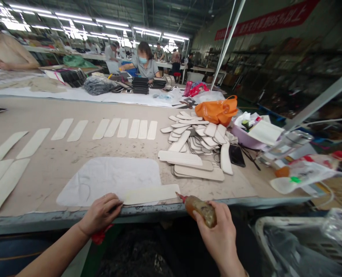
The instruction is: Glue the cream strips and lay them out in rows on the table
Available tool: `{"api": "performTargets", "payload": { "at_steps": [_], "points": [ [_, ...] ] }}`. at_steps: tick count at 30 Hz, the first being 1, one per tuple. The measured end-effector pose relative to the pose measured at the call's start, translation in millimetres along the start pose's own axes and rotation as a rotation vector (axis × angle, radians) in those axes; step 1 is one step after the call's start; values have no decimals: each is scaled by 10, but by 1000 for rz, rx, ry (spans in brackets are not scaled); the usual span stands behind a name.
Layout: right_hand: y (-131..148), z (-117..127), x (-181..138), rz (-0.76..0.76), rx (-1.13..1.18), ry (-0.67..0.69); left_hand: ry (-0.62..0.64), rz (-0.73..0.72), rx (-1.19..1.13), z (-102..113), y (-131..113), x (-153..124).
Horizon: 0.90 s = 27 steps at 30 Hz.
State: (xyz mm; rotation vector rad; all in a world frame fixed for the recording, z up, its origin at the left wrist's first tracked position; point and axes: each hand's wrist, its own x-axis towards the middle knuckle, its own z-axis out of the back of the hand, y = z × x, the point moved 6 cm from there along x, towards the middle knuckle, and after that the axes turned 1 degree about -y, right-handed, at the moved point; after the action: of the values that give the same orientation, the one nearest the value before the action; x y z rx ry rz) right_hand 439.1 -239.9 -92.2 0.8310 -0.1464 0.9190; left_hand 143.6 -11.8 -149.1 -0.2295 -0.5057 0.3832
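Along the desk's near edge (58,220), the right hand (220,231) grips a bottle (199,206); the left hand (101,213) curls at a strip's (156,194) end, hold unclear.

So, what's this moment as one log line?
left hand: at left end of strip | right hand: holding bottle, nozzle near strip's right end | strip: partly over white sheet

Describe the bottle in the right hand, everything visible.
The bottle looks like translucent plastic, amber-brown, with a narrow reddish nozzle. The right hand grips it, tilted, by the near table edge, nozzle pointing left at the pale strip, at its right end; whether the tip touches is unclear.
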Motion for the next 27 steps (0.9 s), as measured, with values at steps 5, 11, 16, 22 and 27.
{"api": "performTargets", "payload": {
  "at_steps": [5,11,16,22,27],
  "points": [
    [205,-141,-10,58,168,-9,-12,-14,2,32,-40,24],
    [633,-588,-125,159,458,195,6,-10,0,-18,-10,10],
    [536,-612,-102,127,410,224,6,-1,5,-37,20,-15],
    [19,-185,37,22,156,17,2,-7,-2,-44,51,-36],
    [-179,-15,117,-42,107,-90,-21,-43,5,-31,35,-5]
  ]
}}
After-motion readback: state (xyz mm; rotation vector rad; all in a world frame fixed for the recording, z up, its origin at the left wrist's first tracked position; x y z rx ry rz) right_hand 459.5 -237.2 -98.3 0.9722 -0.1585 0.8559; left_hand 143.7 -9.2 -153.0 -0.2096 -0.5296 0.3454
